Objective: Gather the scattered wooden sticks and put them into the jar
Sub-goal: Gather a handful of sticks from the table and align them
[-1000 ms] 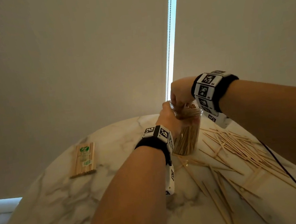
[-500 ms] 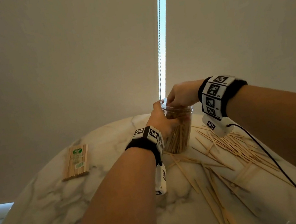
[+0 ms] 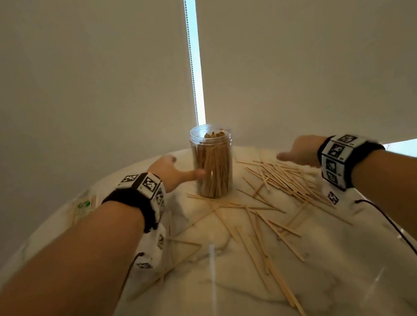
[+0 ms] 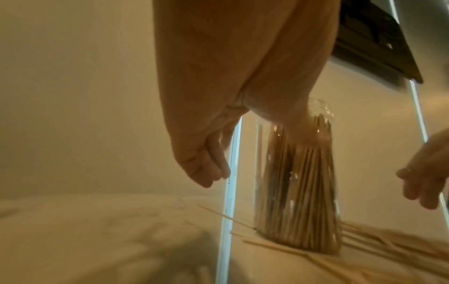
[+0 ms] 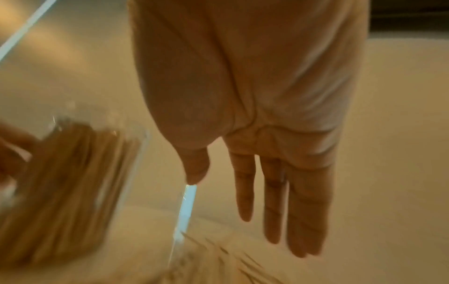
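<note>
Sticks (image 3: 283, 189) scattered around jar (image 3: 213, 162); packet (image 3: 83, 208) far left.

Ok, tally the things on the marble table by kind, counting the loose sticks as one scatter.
Jar: 1
Scatter of loose wooden sticks: 1
Packet of sticks with a green label: 1
Total: 3

Before you: round marble table (image 3: 225, 305); two drawn beige blinds (image 3: 67, 84), daylight slit (image 3: 196, 50) and bead chain between.
</note>
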Demonstrator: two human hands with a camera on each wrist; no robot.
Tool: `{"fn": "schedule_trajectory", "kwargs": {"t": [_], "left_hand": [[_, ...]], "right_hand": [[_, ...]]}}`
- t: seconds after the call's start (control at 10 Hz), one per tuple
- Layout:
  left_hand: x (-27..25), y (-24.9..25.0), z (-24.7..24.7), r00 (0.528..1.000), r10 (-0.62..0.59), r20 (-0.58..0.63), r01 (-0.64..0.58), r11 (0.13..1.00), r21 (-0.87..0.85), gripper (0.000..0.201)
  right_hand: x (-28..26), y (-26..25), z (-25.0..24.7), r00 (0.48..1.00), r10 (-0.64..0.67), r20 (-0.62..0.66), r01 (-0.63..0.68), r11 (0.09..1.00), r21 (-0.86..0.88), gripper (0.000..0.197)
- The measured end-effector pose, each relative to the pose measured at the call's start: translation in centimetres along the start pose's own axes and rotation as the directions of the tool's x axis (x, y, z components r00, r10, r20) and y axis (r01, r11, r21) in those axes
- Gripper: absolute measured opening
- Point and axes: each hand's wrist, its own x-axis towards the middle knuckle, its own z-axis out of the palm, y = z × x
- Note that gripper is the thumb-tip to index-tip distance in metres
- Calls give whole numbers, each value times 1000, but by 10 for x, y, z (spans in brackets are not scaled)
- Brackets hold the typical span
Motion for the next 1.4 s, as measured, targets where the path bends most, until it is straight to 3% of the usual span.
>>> {"fn": "schedule_trajectory", "kwargs": {"t": [0.1,0.3,0.4,0.5,0.6,0.7,0.8,0.9,1.0,1.1,1.2,1.3,1.4], "left_hand": [[-20,-25,-15,987,-148,67,122,946,300,82],[-79,-25,6,947,-222,232,59,830,554,91],[-85,-26,32,954,-194,229,29,818,575,112],[-88,-23,38,969,-169,179,24,789,614,87],[-101,-12,40,985,-154,75,63,736,674,51],[-112,-1,47,988,-112,105,9,724,689,40],[-118,8,52,983,-117,141,-9,736,677,48],[-121,9,53,983,-118,141,-8,737,676,35],[-131,8,54,984,-133,117,28,771,637,31],[-137,4,51,986,-149,72,76,795,602,30],[-143,-1,45,982,-188,-7,178,917,357,28],[-142,-6,41,990,-139,7,135,975,178,25],[-151,13,33,973,-223,69,232,947,-222,26]], "right_hand": [[-2,11,21,990,58,128,-31,979,-201,94],[-4,-14,44,986,-1,164,22,992,-128,87],[-4,-26,51,993,-25,114,33,997,-75,61],[-7,-28,61,997,-55,52,62,989,-132,37],[-20,-30,66,999,-37,35,40,995,-95,28],[-37,-37,68,999,-23,47,25,999,-38,36],[-48,-39,71,999,-46,29,46,999,-20,44],[-57,-41,75,997,-56,54,57,998,-21,23],[-72,-40,77,995,-55,77,51,997,52,16],[-88,-31,80,990,-89,109,61,968,242,30],[-105,-26,80,987,-122,106,56,874,482,30],[-124,-30,74,994,-66,88,-10,743,669,16],[-140,-37,73,996,-89,-2,61,664,745,18]]}}
